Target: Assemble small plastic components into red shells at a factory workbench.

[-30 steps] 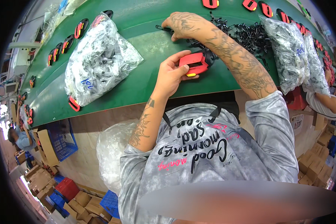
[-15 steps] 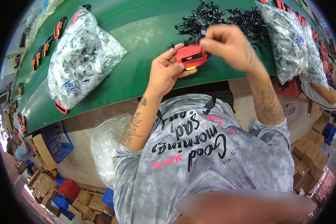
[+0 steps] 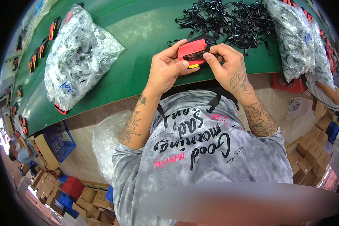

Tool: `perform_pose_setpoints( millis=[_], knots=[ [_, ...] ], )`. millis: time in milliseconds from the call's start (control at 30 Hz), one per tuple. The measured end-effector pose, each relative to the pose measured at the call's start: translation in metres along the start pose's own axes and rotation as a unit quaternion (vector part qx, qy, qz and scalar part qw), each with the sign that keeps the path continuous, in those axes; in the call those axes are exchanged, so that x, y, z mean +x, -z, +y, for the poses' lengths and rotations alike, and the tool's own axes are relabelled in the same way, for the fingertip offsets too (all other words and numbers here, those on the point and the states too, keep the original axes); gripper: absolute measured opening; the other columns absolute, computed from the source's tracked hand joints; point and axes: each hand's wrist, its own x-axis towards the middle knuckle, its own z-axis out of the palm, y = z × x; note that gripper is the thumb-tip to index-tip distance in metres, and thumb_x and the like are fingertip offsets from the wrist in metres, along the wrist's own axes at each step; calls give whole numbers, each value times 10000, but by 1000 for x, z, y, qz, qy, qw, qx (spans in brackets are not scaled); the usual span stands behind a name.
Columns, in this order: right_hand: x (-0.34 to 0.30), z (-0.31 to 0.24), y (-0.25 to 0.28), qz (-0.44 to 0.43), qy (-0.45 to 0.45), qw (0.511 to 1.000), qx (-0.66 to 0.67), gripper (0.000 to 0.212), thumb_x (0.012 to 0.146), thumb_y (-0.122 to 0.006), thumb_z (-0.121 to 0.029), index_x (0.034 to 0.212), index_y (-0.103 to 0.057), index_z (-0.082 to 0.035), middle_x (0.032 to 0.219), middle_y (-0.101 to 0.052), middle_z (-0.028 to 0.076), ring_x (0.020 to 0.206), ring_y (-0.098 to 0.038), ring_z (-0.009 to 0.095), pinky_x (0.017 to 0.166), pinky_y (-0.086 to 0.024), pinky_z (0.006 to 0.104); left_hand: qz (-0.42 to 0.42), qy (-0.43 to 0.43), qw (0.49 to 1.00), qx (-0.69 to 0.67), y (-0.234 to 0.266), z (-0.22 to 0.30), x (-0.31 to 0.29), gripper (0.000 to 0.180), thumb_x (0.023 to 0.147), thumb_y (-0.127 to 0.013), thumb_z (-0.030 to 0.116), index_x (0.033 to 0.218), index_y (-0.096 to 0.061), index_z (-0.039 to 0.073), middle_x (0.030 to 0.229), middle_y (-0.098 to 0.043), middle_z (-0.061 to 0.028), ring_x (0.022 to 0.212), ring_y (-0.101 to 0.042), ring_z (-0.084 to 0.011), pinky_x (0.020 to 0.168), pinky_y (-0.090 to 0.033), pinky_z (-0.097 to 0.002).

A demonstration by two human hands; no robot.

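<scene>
A red plastic shell (image 3: 193,47) with a long slot and a yellow tab is held over the near edge of the green table. My left hand (image 3: 167,68) is closed around its left end, thumb on the near side and fingers behind. At the right end, my right hand (image 3: 229,64) pinches a black plastic part (image 3: 196,56) that shows in the slot. Its thumb presses on the near side, and the other fingers are bent and partly hidden behind the shell. Just beyond lies a pile of black plastic frames (image 3: 248,20).
A clear bag of parts (image 3: 77,60) lies to the left, with red-and-black pieces (image 3: 43,47) beyond it. More filled bags (image 3: 292,41) stand at the right, near another person's arm (image 3: 326,90). A red stool (image 3: 289,83), a blue crate (image 3: 62,145) and cartons (image 3: 310,154) are below.
My right hand, raised over the shell's right end before, has come down and grips there. The shell has tilted, and black now fills part of the slot. My left hand keeps its hold.
</scene>
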Motion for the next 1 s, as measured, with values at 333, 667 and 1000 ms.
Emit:
perform_pose_setpoints(
  millis=[333,667,1000],
  knots=[
    [-6,-12,-5,20,48,985,-162,507,822,-835,-296,1150,-598,9,1116,-621,177,1004,-638,332,876,-529,403,52,-55,996,42,1,-9,-9,516,974,-670,-4,1454,-495,-73,1364,-603,-249,1185,-670,-341,932,-639,-530],
    [-2,2,-37,72,-11,997,-8,813,710,-930,-294,1367,-525,-38,1165,-490,117,1022,-563,236,877,-522,345,47,-57,996,42,3,-4,-7,474,994,-661,28,1433,-518,-77,1301,-642,-209,1120,-693,-284,915,-654,-465],
    [-2,15,-14,-89,-43,969,226,659,902,-804,-96,1469,-481,-2,1197,-595,50,1093,-591,133,1014,-498,307,35,-33,999,19,8,1,-11,485,1011,-653,95,1443,-499,-62,1354,-615,-248,1164,-686,-374,898,-654,-518]
  ],
)
